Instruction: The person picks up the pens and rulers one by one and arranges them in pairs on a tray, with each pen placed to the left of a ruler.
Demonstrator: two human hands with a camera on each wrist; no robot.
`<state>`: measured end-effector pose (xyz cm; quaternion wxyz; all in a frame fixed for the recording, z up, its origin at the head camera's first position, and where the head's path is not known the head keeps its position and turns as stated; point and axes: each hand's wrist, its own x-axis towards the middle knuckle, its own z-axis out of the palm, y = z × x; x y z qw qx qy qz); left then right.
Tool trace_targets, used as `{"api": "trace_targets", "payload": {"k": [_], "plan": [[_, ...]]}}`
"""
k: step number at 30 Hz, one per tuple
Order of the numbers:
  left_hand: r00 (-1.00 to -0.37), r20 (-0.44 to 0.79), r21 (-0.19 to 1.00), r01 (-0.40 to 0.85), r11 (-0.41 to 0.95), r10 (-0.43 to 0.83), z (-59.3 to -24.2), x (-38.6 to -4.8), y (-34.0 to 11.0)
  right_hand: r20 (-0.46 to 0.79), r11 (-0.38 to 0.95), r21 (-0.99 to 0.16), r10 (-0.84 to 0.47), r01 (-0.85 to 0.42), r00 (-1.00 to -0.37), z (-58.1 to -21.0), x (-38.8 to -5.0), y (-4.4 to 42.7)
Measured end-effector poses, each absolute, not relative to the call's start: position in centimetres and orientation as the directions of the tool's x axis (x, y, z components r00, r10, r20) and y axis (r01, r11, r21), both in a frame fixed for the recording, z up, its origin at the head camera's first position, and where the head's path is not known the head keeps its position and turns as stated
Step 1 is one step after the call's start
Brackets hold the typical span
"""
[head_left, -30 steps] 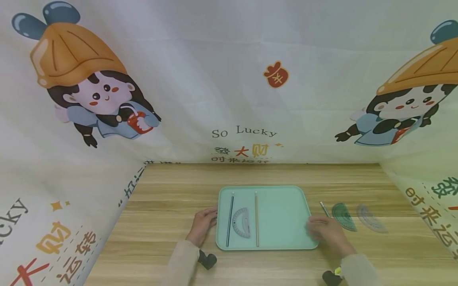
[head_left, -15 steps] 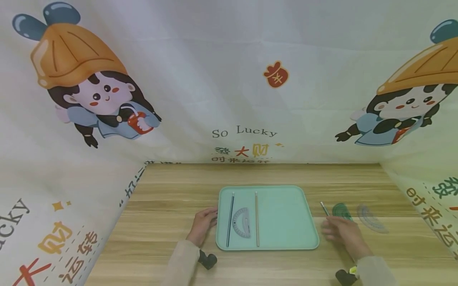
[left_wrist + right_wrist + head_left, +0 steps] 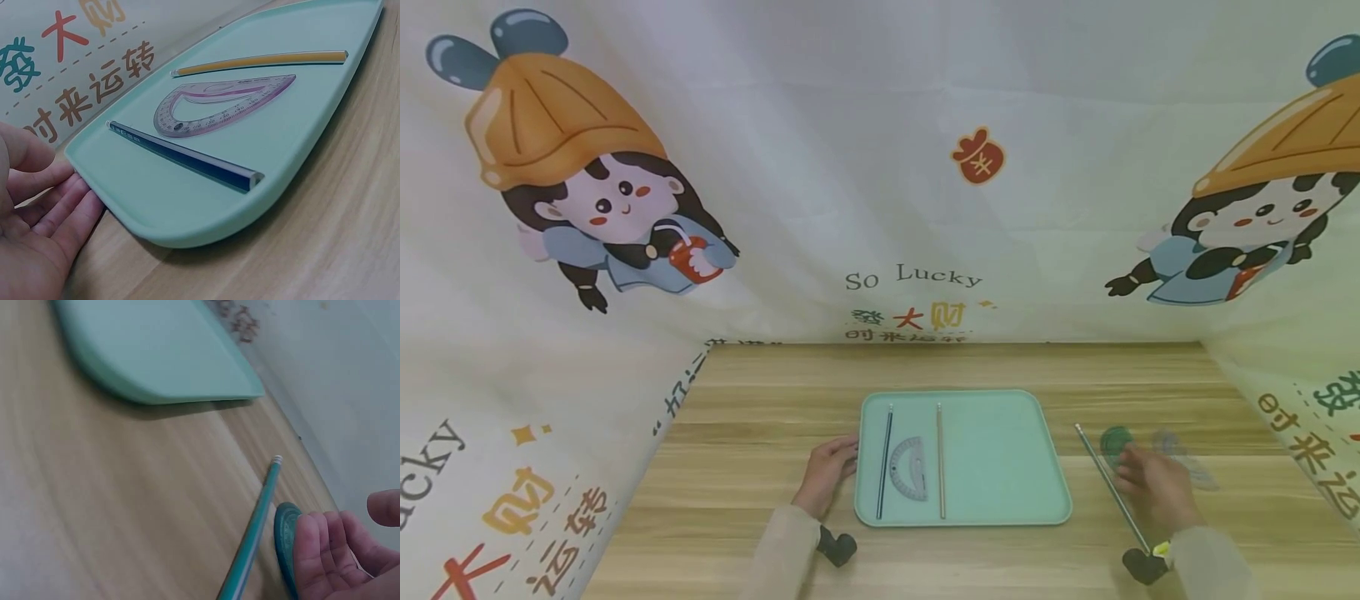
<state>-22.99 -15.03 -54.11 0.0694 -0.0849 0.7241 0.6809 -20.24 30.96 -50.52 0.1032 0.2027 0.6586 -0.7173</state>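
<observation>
My left hand [image 3: 827, 473] touches the left rim of a mint-green tray [image 3: 1000, 458] with its fingertips, thumb apart in the left wrist view. On the tray lie a dark blue pencil [image 3: 187, 156], a clear protractor [image 3: 167, 119] and a yellow pencil [image 3: 262, 60]. To the tray's right, my right hand [image 3: 1157, 483] is over a green protractor [image 3: 1116, 442], partly covering it. Its fingers lie together beside the protractor in the right wrist view, thumb apart, nothing gripped. A green pencil [image 3: 256, 525] lies just left of that hand. Behind it a second clear protractor [image 3: 1202, 477] is partly hidden.
Everything rests on a wood-grain table [image 3: 775, 375]. A white printed cloth [image 3: 820, 167] walls in the back and both sides. Each wrist carries a small black device, such as the left one [image 3: 837, 547].
My right hand has moved rightward from the tray's right rim, past the green pencil, to the green protractor. More of the green pencil now shows. My left hand has stayed at the tray.
</observation>
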Motion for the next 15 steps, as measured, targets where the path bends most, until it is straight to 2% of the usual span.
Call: {"api": "trace_targets", "payload": {"k": [4,7,9,15], "plan": [[-0.976,-0.217,0.974,-0.218,0.056,-0.022,-54.2,-23.0,-15.1,-0.431,-0.208,-0.890,0.093,0.405,-0.898,-50.3,-20.5,31.6],[-0.975,-0.221,0.973,-0.222,0.063,-0.021,-54.3,-23.0,-15.2,-0.415,-0.198,-0.900,0.114,0.388,-0.903,-50.2,-20.8,31.6],[-0.975,-0.220,0.973,-0.220,0.066,-0.021,-54.3,-23.0,-15.3,-0.392,-0.149,-0.917,0.170,0.370,-0.904,-50.2,-21.1,31.5],[-0.975,-0.219,0.973,-0.220,0.064,-0.023,-54.2,-23.0,-15.3,-0.294,0.124,-0.928,0.336,0.351,-0.895,-50.4,-22.1,31.0]]}}
